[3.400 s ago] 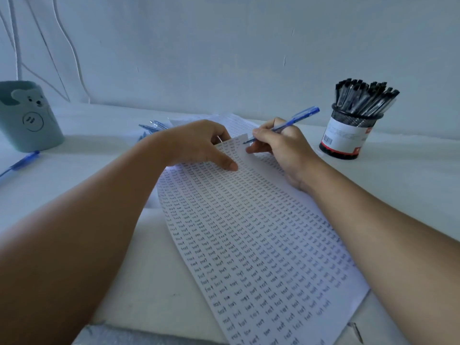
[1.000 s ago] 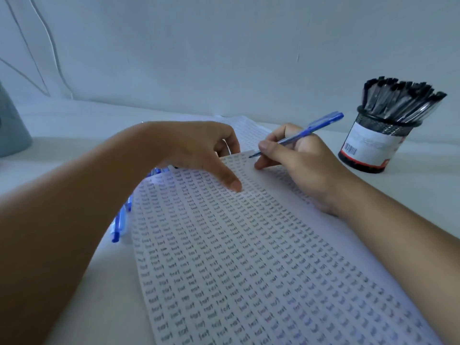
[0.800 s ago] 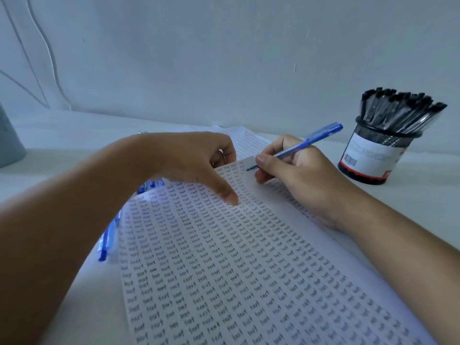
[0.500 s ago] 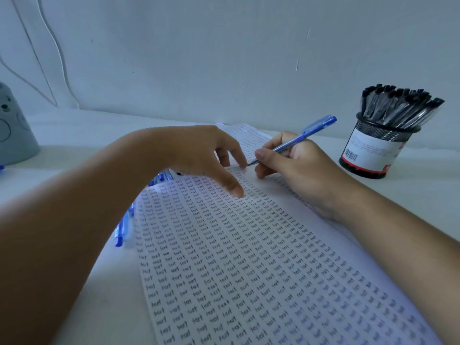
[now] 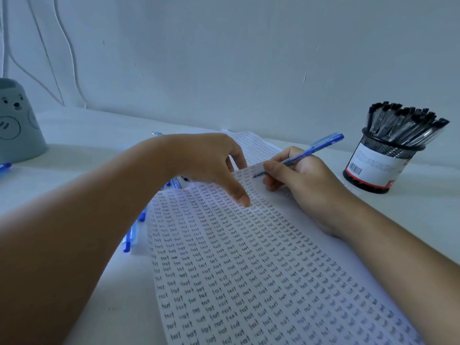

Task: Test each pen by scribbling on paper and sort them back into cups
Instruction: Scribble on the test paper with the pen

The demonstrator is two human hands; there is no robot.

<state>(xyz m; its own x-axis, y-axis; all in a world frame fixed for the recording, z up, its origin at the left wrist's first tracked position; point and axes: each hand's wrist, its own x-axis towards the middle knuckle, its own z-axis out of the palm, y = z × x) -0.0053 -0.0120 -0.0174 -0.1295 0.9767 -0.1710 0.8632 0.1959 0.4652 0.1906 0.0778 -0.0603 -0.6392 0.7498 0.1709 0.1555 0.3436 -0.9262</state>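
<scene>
A long sheet of paper (image 5: pixel 249 270) covered in rows of small written words lies on the white table. My right hand (image 5: pixel 306 180) grips a blue pen (image 5: pixel 308 153), its tip touching the paper's far end. My left hand (image 5: pixel 211 165) rests on the paper just left of the tip, fingers spread, thumb pressing down. A black mesh cup (image 5: pixel 378 165) full of black-capped pens stands at the right. A grey-green cup with a bear face (image 5: pixel 17 128) stands at the far left.
Several loose blue pens (image 5: pixel 132 232) lie beside the paper's left edge, partly hidden under my left forearm. Another blue pen (image 5: pixel 5 166) lies near the bear cup. A white wall with hanging cables (image 5: pixel 67 46) closes the back of the table.
The view shifted slightly and the bear cup came further into view at the left. My left hand's fingers spread more over the paper. The pen tip stays on the paper's far end.
</scene>
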